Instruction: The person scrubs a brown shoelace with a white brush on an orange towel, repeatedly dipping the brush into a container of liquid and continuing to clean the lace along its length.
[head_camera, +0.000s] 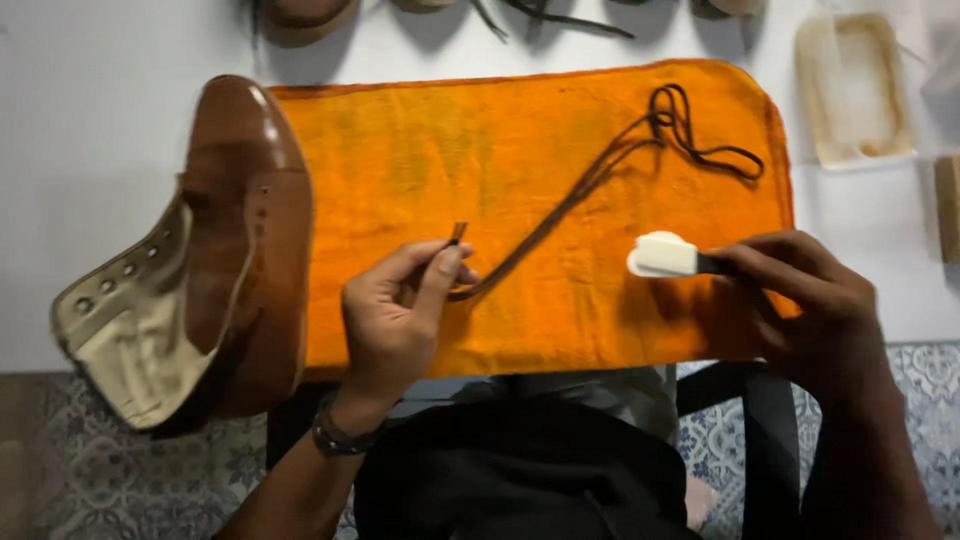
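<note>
Left hand (395, 310) pinches brown shoelace (560, 205) end over orange towel (400, 170). Right hand (810, 300) fingers clamped on white applicator (662, 255). Brown boot (215, 250) at left.

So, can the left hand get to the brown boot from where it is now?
Probably yes: the left hand pinches the lace end, but the brown boot lies just beside it with only orange towel between.
</note>
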